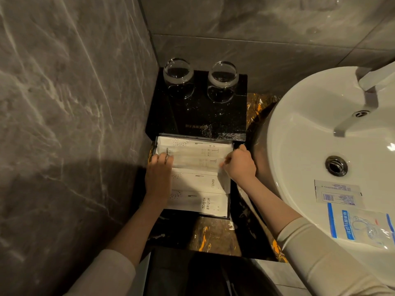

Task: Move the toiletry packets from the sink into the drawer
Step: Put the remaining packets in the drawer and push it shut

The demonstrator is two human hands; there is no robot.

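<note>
The sink (303, 129) lies off to the right of my fingers, and the drawer (232, 184) sits open right under them. My right hand (240, 164) is the nearer one to the two packets left on the sink's near slope: a big plastic packet (361, 227) and a smaller packet (337, 194) just above it, both with their long sides running left to right. Nothing stands between that hand and them but the sink's rim. My left hand (159, 174) rests flat on the left ends of the white paper packets (198, 167) in the drawer, fingers together. My right fingers are pinched on the right end of one. Two glasses (201, 79) stand beyond, clear of my reach.
</note>
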